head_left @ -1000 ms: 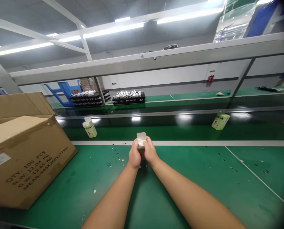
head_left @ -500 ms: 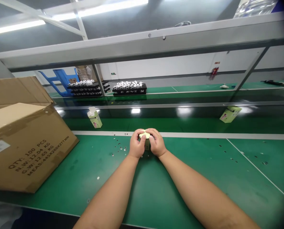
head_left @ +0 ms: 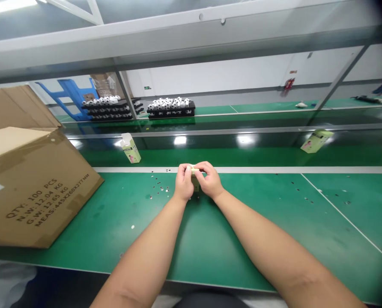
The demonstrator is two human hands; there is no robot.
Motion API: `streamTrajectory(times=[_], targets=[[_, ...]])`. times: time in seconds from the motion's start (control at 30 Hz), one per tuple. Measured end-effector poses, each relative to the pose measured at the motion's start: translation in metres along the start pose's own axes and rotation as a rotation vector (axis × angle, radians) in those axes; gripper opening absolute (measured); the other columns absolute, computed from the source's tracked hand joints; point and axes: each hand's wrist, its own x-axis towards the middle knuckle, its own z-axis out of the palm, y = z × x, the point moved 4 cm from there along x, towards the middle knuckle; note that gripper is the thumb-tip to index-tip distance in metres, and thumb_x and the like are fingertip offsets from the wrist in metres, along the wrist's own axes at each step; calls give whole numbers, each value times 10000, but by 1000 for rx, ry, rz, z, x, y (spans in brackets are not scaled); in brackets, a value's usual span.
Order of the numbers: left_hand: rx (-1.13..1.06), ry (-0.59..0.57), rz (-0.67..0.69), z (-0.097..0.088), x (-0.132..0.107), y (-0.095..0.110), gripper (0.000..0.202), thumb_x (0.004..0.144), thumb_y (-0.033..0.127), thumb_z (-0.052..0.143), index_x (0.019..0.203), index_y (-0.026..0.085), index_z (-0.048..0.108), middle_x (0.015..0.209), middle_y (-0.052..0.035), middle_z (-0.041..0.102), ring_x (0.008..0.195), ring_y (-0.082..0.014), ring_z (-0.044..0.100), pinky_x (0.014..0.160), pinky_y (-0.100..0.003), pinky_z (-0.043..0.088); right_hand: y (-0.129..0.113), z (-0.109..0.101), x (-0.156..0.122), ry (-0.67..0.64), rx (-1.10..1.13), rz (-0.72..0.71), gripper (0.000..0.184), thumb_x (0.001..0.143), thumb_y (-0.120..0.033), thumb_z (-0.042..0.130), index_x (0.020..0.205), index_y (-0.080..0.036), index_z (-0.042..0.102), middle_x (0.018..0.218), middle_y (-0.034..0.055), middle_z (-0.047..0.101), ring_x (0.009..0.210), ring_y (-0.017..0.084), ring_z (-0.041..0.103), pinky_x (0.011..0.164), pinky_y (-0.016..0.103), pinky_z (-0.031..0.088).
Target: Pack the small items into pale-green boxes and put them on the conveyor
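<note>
Pale green cardboard carton [head_left: 195, 185] stands upright, long axis vertical, clamped between the left hand [head_left: 184, 182] and right hand [head_left: 208, 179], equally near it, with fingertips [head_left: 200, 166] closing over its top flap [head_left: 193, 170], at twelve o'clock from the wrists, above the green bench mat [head_left: 91, 231].

Factory assembly line. A long green conveyor bench [head_left: 261, 214] ran through, a shipping carton [head_left: 33, 192] marked 100 PCS sat on it, and black trays of small balls [head_left: 171, 110] stood beyond.

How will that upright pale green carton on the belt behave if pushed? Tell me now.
The pale green carton probably tips easily: it stands tall on a narrow base. Its card looks thin and light, so squeezing might dent it.
</note>
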Motion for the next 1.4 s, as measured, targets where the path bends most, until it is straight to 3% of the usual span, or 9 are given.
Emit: streamTrajectory(times=[0.33, 0.5, 0.77, 0.87, 0.97, 1.03, 1.2, 1.3, 1.4], targets=[[-36, -1, -23, 2, 0, -2, 210, 955, 383, 375, 891, 210, 476, 877, -21, 572, 811, -149, 562, 786, -277, 470, 3, 3, 1, 4, 36, 95, 154, 878, -338, 542, 884, -215, 635, 896, 41, 599, 833, 179, 579, 764, 319, 487], [-78, -26, -55, 1, 0, -7, 136, 923, 315, 386, 889, 209, 466, 864, -16, 540, 782, -144, 536, 735, -258, 460, 2, 5, -2, 18, 81, 73, 197, 922, -326, 443, 912, -209, 602, 959, 50, 591, 913, 191, 573, 845, 340, 467], [-223, -41, -112, 3, 3, -9, 55, 827, 195, 457, 880, 207, 463, 918, -1, 543, 799, -128, 540, 724, -242, 459, 18, 12, -5, -34, 155, 251, 160, 857, -280, 474, 964, -199, 561, 971, 38, 604, 889, 186, 588, 829, 329, 489], [-260, -48, -104, 4, 2, -9, 86, 821, 181, 459, 900, 206, 483, 943, 0, 557, 822, -126, 556, 753, -247, 467, 13, 12, -11, -87, 96, 185, 225, 865, -281, 482, 1068, -202, 540, 1056, 60, 598, 943, 197, 590, 872, 355, 487], [-173, 0, -101, 3, 0, -16, 224, 882, 259, 444, 1094, 216, 502, 1056, -38, 577, 899, -148, 583, 810, -279, 478, 13, 11, -6, -225, -35, 71, 418, 816, -275, 580, 1219, -212, 489, 1181, 86, 579, 1036, 218, 576, 940, 379, 469], [-72, 64, -134, -1, 0, -26, 343, 907, 317, 452, 1234, 216, 464, 1168, -76, 563, 1023, -176, 578, 897, -313, 461, 27, 2, 9, -254, -128, 107, 487, 798, -271, 607, 1261, -218, 467, 1179, 82, 597, 1024, 219, 590, 933, 379, 479], [108, 132, -248, -7, 6, -50, 382, 877, 315, 543, 1241, 211, 493, 1219, -104, 565, 1162, -213, 532, 1014, -375, 397, 86, -66, 64, 65, -491, 403, 573, 869, -290, 510, 1408, -187, 342, 1308, 139, 529, 1150, 248, 554, 995, 399, 448], [142, 74, -257, -3, 6, -51, 348, 866, 311, 561, 1198, 211, 531, 1216, -108, 576, 1094, -207, 572, 965, -368, 440, 111, -96, 78, -15, -624, 521, 722, 818, -233, 576, 1475, -188, 280, 1321, 185, 512, 1128, 302, 575, 961, 452, 461], [164, 42, -267, 1, 4, -52, 335, 854, 296, 576, 1177, 212, 543, 1217, -110, 579, 1041, -200, 598, 943, -367, 459, 116, -106, 72, -63, -643, 534, 851, 761, -219, 639, 1505, -186, 228, 1361, 209, 475, 1144, 349, 563, 954, 495, 458]])
